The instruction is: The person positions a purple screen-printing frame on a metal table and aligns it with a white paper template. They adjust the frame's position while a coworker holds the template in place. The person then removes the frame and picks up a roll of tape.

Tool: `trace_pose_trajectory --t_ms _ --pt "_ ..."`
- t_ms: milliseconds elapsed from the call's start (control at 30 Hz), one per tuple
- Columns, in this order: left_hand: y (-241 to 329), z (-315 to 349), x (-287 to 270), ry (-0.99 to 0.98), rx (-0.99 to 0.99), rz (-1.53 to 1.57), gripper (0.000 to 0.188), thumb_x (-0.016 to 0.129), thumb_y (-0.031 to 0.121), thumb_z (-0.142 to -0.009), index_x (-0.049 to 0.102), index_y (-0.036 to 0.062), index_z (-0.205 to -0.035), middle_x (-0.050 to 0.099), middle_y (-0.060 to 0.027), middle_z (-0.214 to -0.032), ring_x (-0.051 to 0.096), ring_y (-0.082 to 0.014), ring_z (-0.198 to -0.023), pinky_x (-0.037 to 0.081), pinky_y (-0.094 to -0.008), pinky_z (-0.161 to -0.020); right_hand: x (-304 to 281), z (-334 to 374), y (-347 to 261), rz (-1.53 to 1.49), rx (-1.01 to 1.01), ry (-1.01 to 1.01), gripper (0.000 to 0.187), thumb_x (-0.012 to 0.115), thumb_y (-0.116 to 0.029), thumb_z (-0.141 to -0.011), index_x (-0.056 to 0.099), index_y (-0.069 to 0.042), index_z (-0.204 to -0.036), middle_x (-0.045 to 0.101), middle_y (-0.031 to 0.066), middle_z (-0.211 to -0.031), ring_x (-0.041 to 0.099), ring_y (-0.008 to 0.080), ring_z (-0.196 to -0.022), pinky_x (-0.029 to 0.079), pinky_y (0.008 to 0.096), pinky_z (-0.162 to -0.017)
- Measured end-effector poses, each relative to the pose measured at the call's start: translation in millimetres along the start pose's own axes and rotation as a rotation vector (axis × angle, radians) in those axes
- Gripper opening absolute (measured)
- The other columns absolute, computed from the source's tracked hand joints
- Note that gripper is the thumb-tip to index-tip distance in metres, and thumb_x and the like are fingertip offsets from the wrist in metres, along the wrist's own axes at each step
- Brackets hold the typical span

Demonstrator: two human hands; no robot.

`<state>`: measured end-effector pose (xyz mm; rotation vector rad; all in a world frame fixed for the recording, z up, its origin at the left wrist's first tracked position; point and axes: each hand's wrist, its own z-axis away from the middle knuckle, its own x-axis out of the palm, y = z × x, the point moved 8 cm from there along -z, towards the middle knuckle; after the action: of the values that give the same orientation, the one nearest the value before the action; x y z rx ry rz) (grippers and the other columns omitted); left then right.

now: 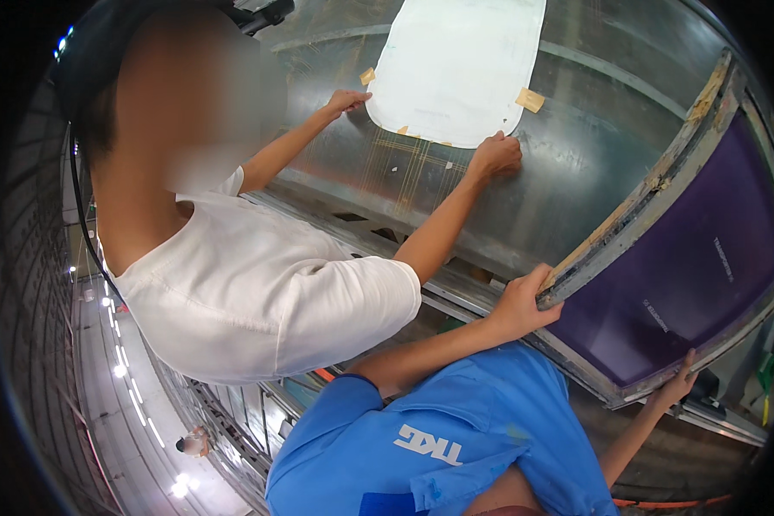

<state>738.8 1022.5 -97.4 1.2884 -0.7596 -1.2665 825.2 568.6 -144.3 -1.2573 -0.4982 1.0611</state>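
My left hand (525,306) is closed round the near left corner of a screen-printing frame (641,196), a worn, stained border around a purple mesh panel (662,267). The frame stands tilted over the right part of a grey metal table. My right hand (677,384) grips the frame's near lower edge, its fingers partly hidden. To the left, a co-worker in a white shirt (267,292) has a left hand (348,101) and a right hand (496,156) at the edges of a white rounded sheet (456,69) lying on the table.
Tan tape pieces (530,101) stick to the sheet's edges. Yellowish lines mark the metal table top (318,172). A metal rail (464,297) runs along the table's near side. Far below left, another person (196,443) is in a lit aisle (159,482).
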Motion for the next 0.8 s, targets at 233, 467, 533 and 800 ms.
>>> trace_pose_trajectory --t_ms 233,467,533,800 --pt "4.7 1.6 -2.7 -0.001 0.031 0.021 0.037 0.077 0.013 -0.082 0.055 -0.0008 -0.109 0.069 -0.0174 -0.093 0.070 -0.0235 -0.085 0.052 -0.0334 -0.076 0.1 2.9 -1.2 -0.057 0.001 -0.006 0.062 0.078 -0.029 -0.090 0.053 0.006 -0.136 0.060 0.0169 -0.132 0.064 0.0253 -0.110 0.056 0.0392 -0.091" --pt "6.5 3.4 -4.2 0.013 0.034 0.001 0.038 0.077 0.013 -0.082 0.056 -0.0011 -0.110 0.069 -0.0175 -0.093 0.070 -0.0230 -0.084 0.053 -0.0332 -0.076 5.7 9.3 -9.7 -0.040 -0.005 -0.001 0.065 0.079 -0.032 -0.088 0.054 0.006 -0.134 0.060 0.0171 -0.131 0.063 0.0259 -0.110 0.055 0.0388 -0.091" --pt "5.3 3.9 -3.9 0.009 0.029 0.001 0.038 0.077 0.013 -0.082 0.056 -0.0011 -0.111 0.069 -0.0175 -0.093 0.070 -0.0224 -0.084 0.053 -0.0331 -0.076 5.2 9.8 -8.3 -0.039 0.007 -0.002 0.066 0.079 -0.034 -0.088 0.053 0.005 -0.135 0.059 0.0171 -0.132 0.063 0.0261 -0.110 0.055 0.0387 -0.092" --pt "8.4 3.0 -3.5 -0.011 0.026 0.013 0.039 0.076 0.013 -0.082 0.055 -0.0014 -0.112 0.069 -0.0177 -0.094 0.070 -0.0228 -0.086 0.053 -0.0335 -0.077 4.2 9.0 -6.3 -0.045 -0.008 0.011 0.066 0.078 -0.033 -0.089 0.053 0.005 -0.135 0.060 0.0157 -0.131 0.063 0.0246 -0.109 0.055 0.0381 -0.088"
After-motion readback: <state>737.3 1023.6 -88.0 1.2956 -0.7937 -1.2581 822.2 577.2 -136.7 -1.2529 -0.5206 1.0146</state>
